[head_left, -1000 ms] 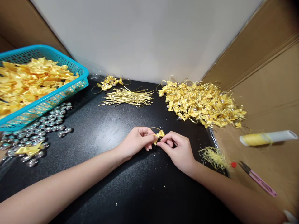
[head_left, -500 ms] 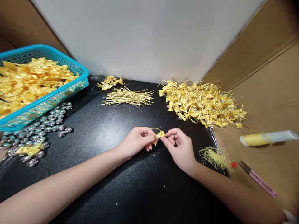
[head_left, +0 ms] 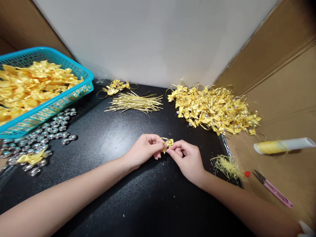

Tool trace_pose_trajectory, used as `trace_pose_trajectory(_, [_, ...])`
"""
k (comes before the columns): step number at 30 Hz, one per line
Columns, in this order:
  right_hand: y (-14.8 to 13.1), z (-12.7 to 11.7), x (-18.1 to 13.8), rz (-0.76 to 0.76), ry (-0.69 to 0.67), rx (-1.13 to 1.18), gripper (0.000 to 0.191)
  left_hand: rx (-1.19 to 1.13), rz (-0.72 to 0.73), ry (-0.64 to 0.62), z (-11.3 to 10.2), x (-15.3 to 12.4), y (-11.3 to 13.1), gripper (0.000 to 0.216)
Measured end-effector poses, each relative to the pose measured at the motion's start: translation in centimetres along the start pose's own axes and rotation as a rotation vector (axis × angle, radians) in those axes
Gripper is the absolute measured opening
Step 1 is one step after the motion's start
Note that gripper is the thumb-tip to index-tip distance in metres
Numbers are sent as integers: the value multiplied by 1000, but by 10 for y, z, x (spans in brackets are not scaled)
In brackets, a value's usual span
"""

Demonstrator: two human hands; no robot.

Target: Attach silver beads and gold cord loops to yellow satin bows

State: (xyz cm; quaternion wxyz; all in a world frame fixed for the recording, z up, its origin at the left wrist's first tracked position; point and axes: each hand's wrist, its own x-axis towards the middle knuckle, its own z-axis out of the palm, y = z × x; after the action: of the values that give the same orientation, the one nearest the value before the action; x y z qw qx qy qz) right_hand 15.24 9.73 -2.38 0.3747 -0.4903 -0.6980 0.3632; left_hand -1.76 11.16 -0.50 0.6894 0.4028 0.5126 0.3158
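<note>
Against a pale wall (head_left: 148,39), our black counter (head_left: 106,200) carries, at left, a blue basket (head_left: 49,106) of loose bows (head_left: 34,82) and, beside it, silver beads (head_left: 55,130), still unused, we judge, like the gold wires (head_left: 135,102) farther along. Our left hand (head_left: 145,148) pinches a looped bow (head_left: 170,142) at mid-counter, seemingly part-made; our right hand (head_left: 189,158) closes thumb and finger on its right edge. Rightward, a heap of fellows (head_left: 214,110) looks finished.

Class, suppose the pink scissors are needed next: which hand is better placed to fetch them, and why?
Probably the right hand: the pink scissors lie out on its side. The left hand is farther away and pinches the yellow bow.
</note>
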Motion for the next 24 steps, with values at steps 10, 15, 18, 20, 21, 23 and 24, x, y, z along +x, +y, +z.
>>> trace_pose_trajectory(10, [-7,-14,-8,-111,-46,386,25,-66,-3,22,-2,3,-2,19])
trace_pose_trajectory(15, [-18,-22,1,-170,-123,363,27,-43,10,16,-1,1,0,16])
trace_pose_trajectory(18, [-20,-26,6,-147,-97,323,25,-31,9,24,0,0,0,19])
trace_pose_trajectory(20, [-21,-29,8,-115,-59,336,23,-33,1,32,0,1,0,19])
trace_pose_trajectory(21, [-21,-31,9,-103,-40,352,22,-34,-2,36,0,1,-1,19])
trace_pose_trajectory(23, [-21,-34,11,-86,-7,389,20,-35,-7,37,0,1,-1,19])
trace_pose_trajectory(24, [-21,-35,12,-81,6,406,19,-36,-8,35,0,2,-1,19])
